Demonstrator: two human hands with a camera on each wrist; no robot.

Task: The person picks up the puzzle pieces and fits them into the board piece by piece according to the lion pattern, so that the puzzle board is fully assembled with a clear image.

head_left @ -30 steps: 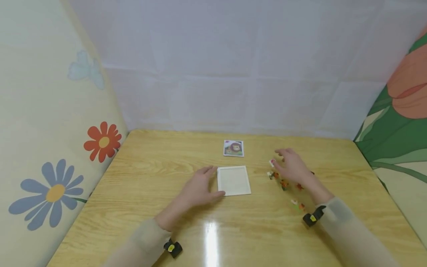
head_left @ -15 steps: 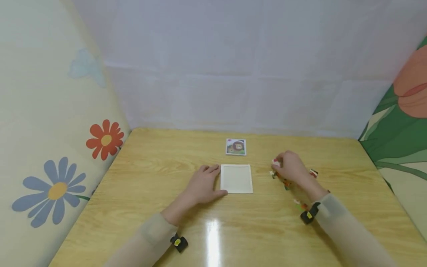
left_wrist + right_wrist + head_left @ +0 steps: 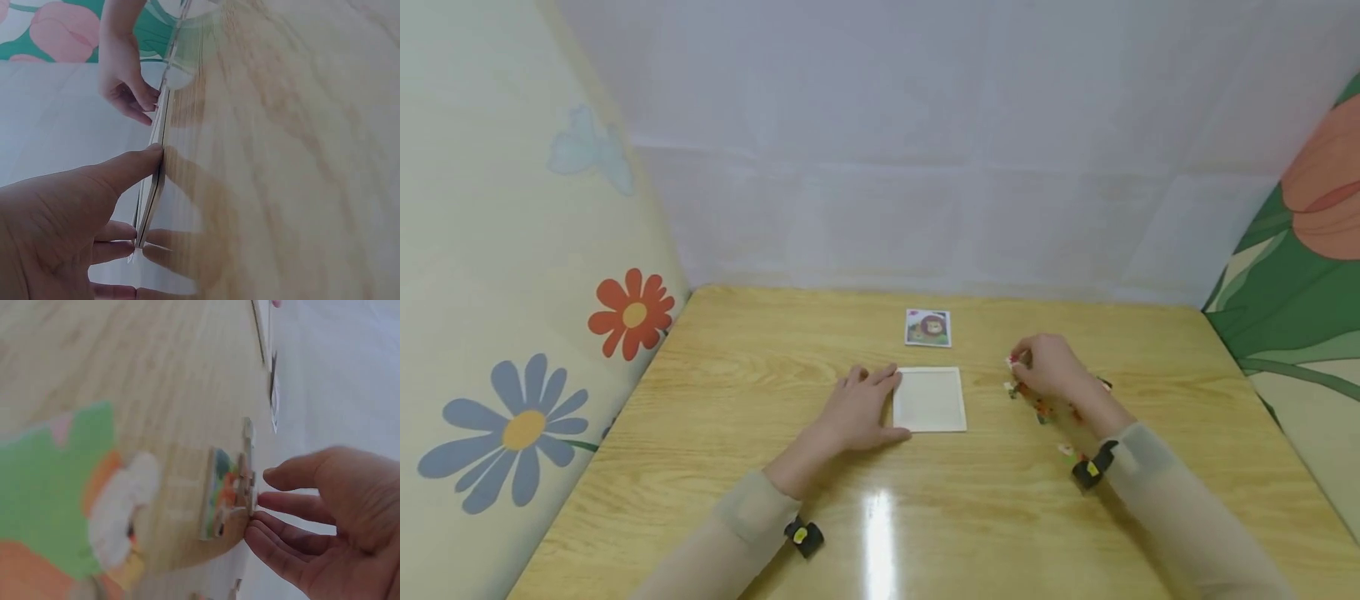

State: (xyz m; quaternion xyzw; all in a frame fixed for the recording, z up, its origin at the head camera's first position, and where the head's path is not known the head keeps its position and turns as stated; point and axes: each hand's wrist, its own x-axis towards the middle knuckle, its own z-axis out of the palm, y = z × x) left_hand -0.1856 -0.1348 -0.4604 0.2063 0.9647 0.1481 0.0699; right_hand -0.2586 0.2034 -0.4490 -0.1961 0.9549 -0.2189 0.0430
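A shallow white square puzzle tray (image 3: pixel 928 400) lies on the wooden table. My left hand (image 3: pixel 856 412) holds its left side, the thumb at the near corner and fingers at the far corner; the left wrist view shows the thumb (image 3: pixel 134 169) against the tray's edge. To the right, my right hand (image 3: pixel 1051 367) has its fingers curled at a small white-and-pink puzzle piece (image 3: pixel 1011 362), pinching it at the table; the fingertips partly hide it. Other puzzle pieces (image 3: pixel 1042 412) lie beneath that hand, and one with green and orange print (image 3: pixel 220 494) shows in the right wrist view.
Behind the tray lies a square picture card (image 3: pixel 928 328) with a lion on it. More pieces (image 3: pixel 1069 452) are scattered near the right wrist. A white cloth (image 3: pixel 880 225) hangs along the table's back edge, with flower-printed panels (image 3: pixel 523 429) at both sides.
My right hand has come down and its fingers have closed at the white-and-pink piece. My left fingers have moved slightly onto the tray's far left corner.
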